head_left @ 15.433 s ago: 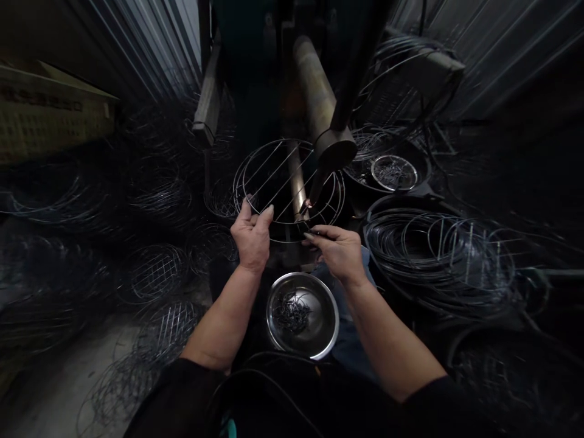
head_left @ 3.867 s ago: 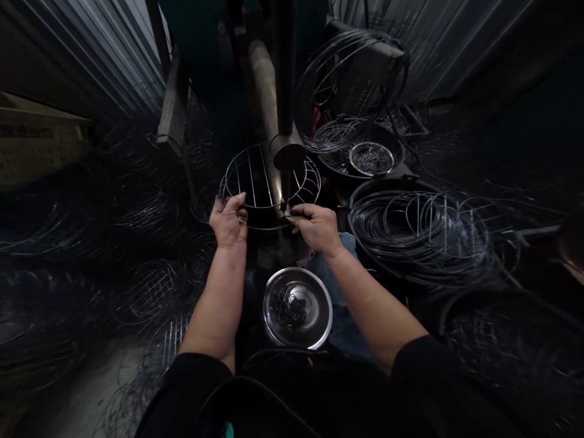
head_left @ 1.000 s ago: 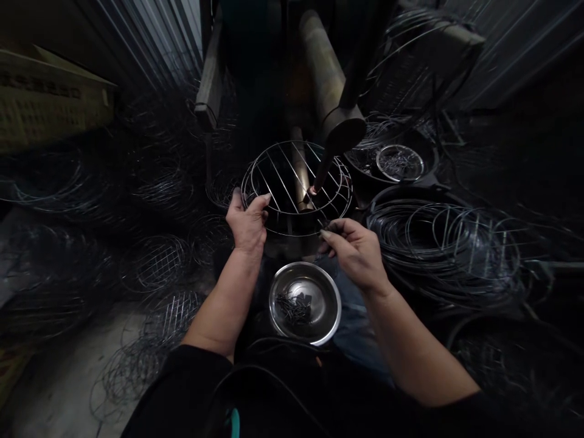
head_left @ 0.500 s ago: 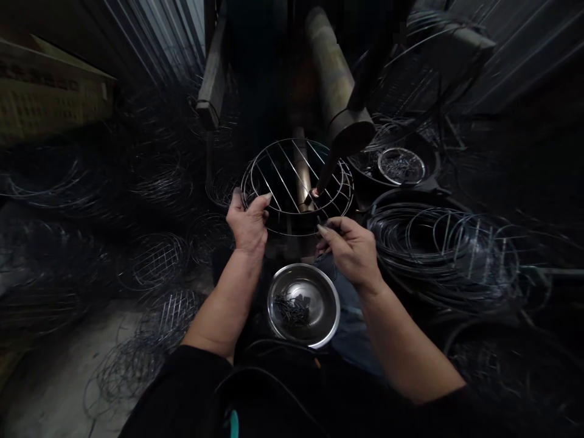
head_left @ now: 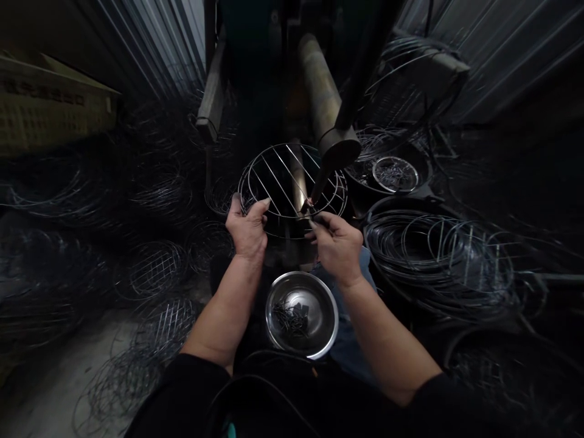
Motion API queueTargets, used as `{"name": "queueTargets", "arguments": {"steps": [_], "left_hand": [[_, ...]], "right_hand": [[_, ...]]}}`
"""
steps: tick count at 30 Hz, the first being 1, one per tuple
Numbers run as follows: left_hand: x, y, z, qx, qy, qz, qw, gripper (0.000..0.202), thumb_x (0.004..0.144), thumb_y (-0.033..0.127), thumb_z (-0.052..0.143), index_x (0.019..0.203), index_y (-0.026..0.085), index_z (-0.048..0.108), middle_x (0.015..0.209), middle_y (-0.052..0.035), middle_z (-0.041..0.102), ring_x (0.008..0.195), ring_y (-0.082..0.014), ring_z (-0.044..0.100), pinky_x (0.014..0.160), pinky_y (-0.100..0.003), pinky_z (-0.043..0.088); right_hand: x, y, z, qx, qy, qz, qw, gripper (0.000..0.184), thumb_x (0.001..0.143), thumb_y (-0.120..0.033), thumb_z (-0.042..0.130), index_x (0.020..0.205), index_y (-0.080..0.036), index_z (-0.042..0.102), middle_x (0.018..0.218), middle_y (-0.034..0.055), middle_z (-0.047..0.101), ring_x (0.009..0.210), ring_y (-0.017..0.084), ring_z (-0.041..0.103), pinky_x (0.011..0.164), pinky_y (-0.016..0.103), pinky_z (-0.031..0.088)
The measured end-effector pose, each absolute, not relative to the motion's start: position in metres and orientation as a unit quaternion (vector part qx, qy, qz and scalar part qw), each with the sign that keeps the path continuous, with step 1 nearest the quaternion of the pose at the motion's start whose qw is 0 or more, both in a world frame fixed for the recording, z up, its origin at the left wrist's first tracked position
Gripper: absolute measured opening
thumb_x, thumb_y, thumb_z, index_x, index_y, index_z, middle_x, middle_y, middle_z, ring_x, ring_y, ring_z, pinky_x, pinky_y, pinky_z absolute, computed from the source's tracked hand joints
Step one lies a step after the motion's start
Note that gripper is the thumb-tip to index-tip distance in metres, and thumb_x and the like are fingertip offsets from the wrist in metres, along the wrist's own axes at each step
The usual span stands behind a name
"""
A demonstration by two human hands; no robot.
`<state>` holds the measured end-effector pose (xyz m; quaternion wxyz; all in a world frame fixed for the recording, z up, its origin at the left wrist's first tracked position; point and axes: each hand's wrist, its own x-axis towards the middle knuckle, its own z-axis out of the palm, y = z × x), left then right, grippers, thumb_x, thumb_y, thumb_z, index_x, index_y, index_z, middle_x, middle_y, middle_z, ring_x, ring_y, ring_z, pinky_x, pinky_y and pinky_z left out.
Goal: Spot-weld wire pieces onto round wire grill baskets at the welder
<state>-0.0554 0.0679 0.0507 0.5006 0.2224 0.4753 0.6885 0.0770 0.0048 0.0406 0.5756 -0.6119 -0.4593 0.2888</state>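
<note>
A round wire frame (head_left: 278,176) with parallel cross wires rests over the lower arm of a welding machine. My left hand (head_left: 246,228) grips its near left rim. My right hand (head_left: 336,243) pinches a small dark wire piece at the frame's near edge, just under the pointed electrode tip (head_left: 314,191). Below my hands sits a shiny steel bowl (head_left: 319,325) with several small dark wire pieces in it.
Coils of black wire rings (head_left: 438,255) lie piled at the right. A second steel bowl (head_left: 395,173) sits in a dark pan behind them. Finished wire baskets (head_left: 152,271) cover the floor at left. A cardboard box (head_left: 50,115) stands far left.
My right hand has risen from beside the bowl to the frame's near edge under the electrode. My left hand keeps its hold on the rim.
</note>
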Motion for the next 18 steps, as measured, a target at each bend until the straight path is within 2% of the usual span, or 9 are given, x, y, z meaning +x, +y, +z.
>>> {"name": "queueTargets", "arguments": {"steps": [4,7,13,18], "left_hand": [[-0.053,0.073,0.054,0.211,0.473,0.688,0.508,0.071,0.05,0.014,0.08,0.118,0.016,0.061,0.081,0.004,0.059,0.052,-0.0024,0.048,0.045,-0.019,0.032],[-0.052,0.075,0.057,0.207,0.471,0.688,0.512,0.072,0.049,0.012,0.08,0.118,0.016,0.062,0.076,0.005,0.058,0.05,-0.0023,0.047,0.045,-0.019,0.03],[-0.052,0.08,0.057,0.217,0.468,0.69,0.508,0.063,0.049,0.011,0.08,0.11,0.017,0.064,0.08,0.0047,0.056,0.054,-0.0023,0.049,0.044,-0.019,0.031],[-0.049,0.084,0.057,0.214,0.468,0.691,0.508,0.054,0.048,0.01,0.079,0.099,0.016,0.064,0.079,0.0047,0.05,0.057,-0.0035,0.051,0.044,-0.018,0.032]], "right_hand": [[0.072,0.004,0.029,-0.587,-0.413,0.312,0.622,0.016,0.078,-0.029,0.066,0.089,-0.017,0.07,0.076,0.0015,0.07,0.063,0.016,0.07,0.054,0.024,0.055],[0.07,0.005,0.025,-0.579,-0.393,0.329,0.634,0.018,0.078,-0.032,0.068,0.089,-0.017,0.07,0.08,0.0016,0.071,0.067,0.016,0.071,0.059,0.026,0.058],[0.07,0.008,0.024,-0.562,-0.386,0.352,0.642,0.02,0.076,-0.033,0.071,0.089,-0.018,0.071,0.081,0.0009,0.07,0.068,0.016,0.07,0.066,0.028,0.06],[0.073,0.009,0.025,-0.582,-0.422,0.292,0.63,0.013,0.08,-0.031,0.066,0.084,-0.018,0.07,0.084,0.0031,0.069,0.07,0.016,0.07,0.069,0.031,0.06]]}}
